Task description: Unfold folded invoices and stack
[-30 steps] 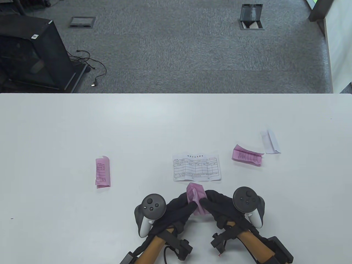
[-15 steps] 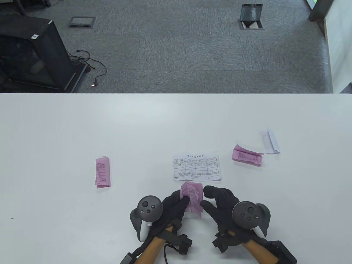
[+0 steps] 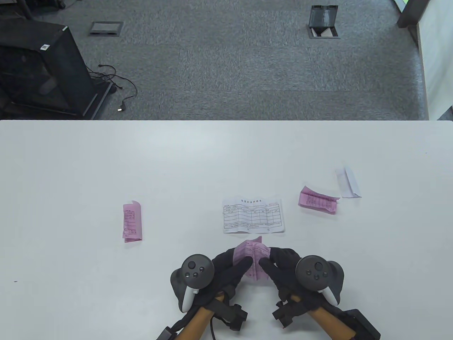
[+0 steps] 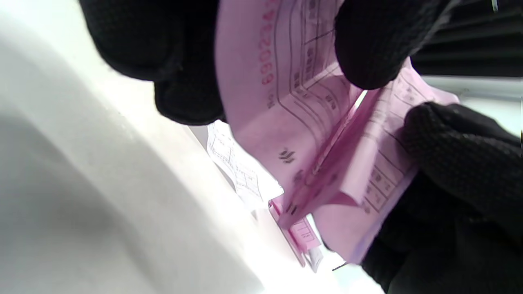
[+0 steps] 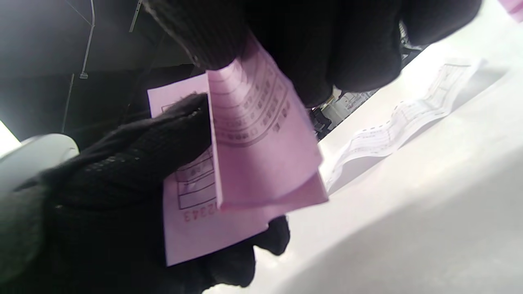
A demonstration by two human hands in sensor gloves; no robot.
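item one: we list a pink invoice (image 3: 254, 258), partly unfolded, held up between both hands just on the near side of the flat white invoice (image 3: 253, 215), which serves as our landmark. the sheet shows a centre crease with its two halves opened into a shallow v; printed grid lines and red digits show in the left wrist view (image 4: 310, 122) and the right wrist view (image 5: 253, 163).

item two: left hand (image 3: 226, 272), fingers pinching the left half of the pink invoice, near and slightly left of the landmark.

item three: right hand (image 3: 283, 271), fingers pinching the right half of the same sheet, near and slightly right of the landmark.

item four: the flat white invoice itself, unfolded, printed side up, lying on the table (image 3: 106, 159); we also see it low beyond the pink sheet in the right wrist view (image 5: 408, 118).

item five: a folded pink invoice (image 3: 132, 222), well to the left of the landmark.

item six: a second folded pink invoice (image 3: 317, 200), to the right of the landmark, loosely creased.

item seven: a folded white paper (image 3: 348, 182), farther right, just beyond item six.
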